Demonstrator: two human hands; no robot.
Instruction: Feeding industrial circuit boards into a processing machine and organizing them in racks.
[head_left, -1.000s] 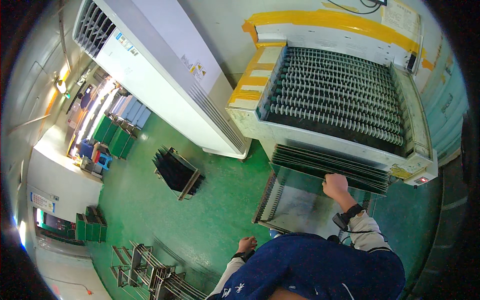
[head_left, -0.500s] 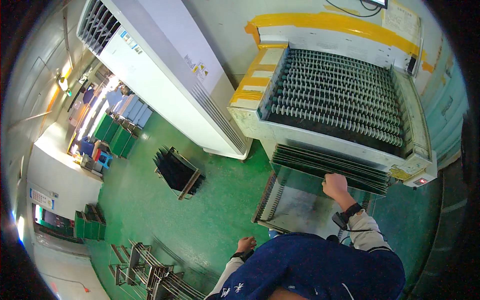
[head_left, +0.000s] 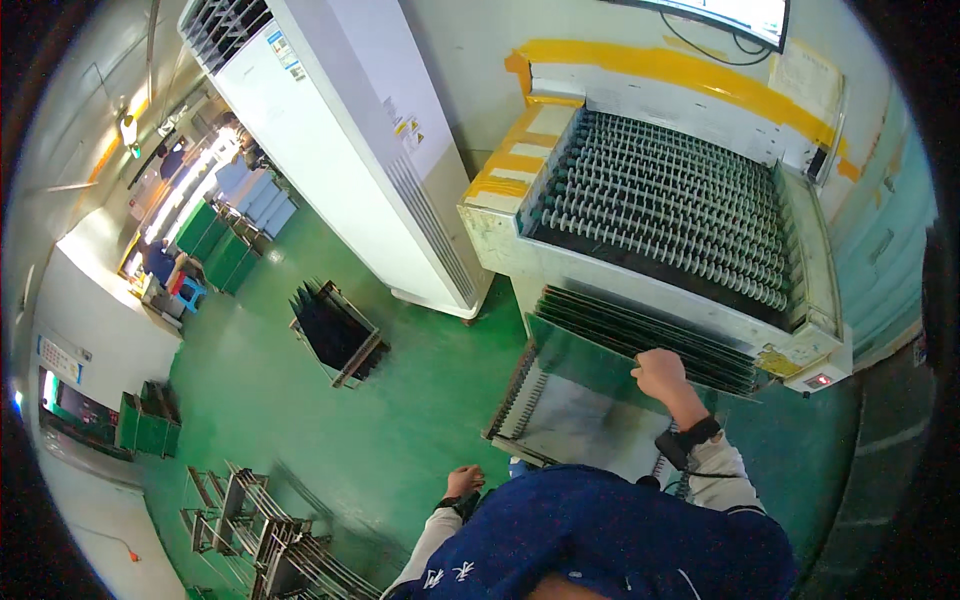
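My right hand (head_left: 662,378), a dark band on its wrist, is closed on the upper edge of a clear glass sheet (head_left: 580,352). That sheet leans in front of several dark-edged upright sheets (head_left: 640,335) standing side by side. They sit in a slotted rack (head_left: 508,395) with toothed sides, right in front of my body. My left hand (head_left: 463,482) hangs low over the green floor, left of the rack, with its fingers curled in and nothing visible in them. The lower part of the glass is hard to make out.
Beyond the rack stands a roller machine (head_left: 670,210) with yellow tape. A tall white air conditioner (head_left: 340,150) is left of it. A rack of dark sheets (head_left: 340,335) stands on the floor; metal frames (head_left: 270,535) lie lower left. People sit far left.
My view has tilted up slightly, so more of the wall screen shows. The right hand keeps its grip on the glass sheet, and the left hand stays low and curled.
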